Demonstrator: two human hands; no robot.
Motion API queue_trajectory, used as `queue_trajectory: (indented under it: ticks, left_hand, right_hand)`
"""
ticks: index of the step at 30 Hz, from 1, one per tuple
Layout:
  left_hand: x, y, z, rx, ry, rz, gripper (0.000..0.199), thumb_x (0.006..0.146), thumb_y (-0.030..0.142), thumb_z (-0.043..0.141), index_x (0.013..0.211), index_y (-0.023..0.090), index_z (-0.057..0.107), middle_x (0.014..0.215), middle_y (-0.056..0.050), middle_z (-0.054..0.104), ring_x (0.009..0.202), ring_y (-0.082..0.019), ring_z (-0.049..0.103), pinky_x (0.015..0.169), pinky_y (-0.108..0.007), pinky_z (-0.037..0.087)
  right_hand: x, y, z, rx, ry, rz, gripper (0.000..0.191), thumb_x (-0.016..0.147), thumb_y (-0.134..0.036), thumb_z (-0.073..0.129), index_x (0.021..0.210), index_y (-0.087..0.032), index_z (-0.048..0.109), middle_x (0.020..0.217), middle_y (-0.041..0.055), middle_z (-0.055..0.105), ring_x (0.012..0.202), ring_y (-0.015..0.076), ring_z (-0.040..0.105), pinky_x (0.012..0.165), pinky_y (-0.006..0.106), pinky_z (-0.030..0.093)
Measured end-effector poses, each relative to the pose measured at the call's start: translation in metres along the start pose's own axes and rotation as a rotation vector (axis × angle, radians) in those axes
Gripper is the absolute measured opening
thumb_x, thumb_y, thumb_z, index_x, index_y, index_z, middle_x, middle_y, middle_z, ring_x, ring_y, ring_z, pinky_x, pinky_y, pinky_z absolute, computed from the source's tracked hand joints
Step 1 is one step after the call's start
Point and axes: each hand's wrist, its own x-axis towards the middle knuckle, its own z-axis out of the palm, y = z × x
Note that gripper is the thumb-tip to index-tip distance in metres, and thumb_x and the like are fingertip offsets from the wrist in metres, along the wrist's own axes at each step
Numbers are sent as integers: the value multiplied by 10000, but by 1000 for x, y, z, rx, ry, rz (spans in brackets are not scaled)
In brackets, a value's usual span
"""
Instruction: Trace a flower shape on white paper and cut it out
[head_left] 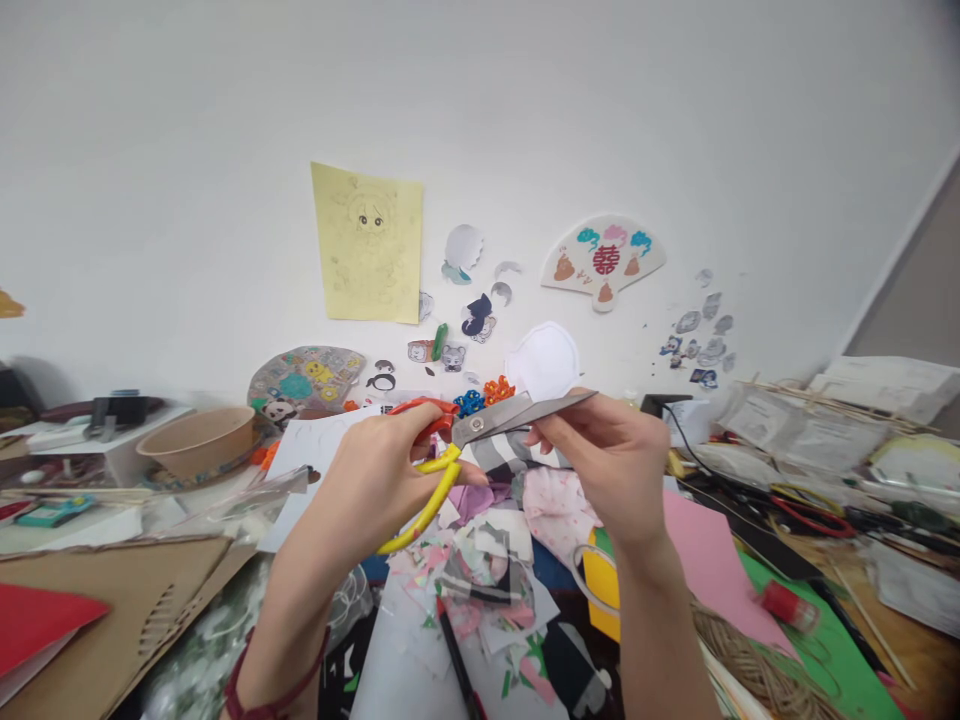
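Over the middle of the bench (926,655), toward its back edge, both hands were up off the surface. Left hand (375,465) held the scissors (476,425), fingers closed round the red and yellow handles; handles spread, blades pointing right. Right hand (619,455) had thumb and fingertips pinched narrow on the white round paper (551,355) at its lower edge, next to the blade tip; grip partly hidden. Blades lay across the paper's bottom; couldn't tell whether they were biting into it. Paper stood up, wall (480,90) behind.

Below the hands: striped black-and-white piece (516,452), pink cloth (559,510). Nearer the front edge, paper scraps (536,675) and a dark pen (455,645), plus a tape ring (583,578) beside the right forearm. Toward the right edge, pink sheet (709,550) overlapping green sheet (847,625), red spool (791,607) on top; twine (746,650) near the front right. Toward the left edge, brown bowl (199,442) at the back, cardboard (157,590) at the front left corner, red sheet (41,620) on it.
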Motion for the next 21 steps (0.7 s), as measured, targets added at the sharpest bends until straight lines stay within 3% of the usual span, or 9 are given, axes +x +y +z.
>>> queue_trajectory:
  ticks: [21]
  left_hand:
    - [-2,0,0,-13,5,18,209,817,380,673,917,198,647,640,21,625,594,-142,481,564,-239,320]
  right_hand:
    - [-1,-4,4,31,74,-30,58,848,-186,745,801,-206,773,616,-16,694,532,124,617,533,275,543]
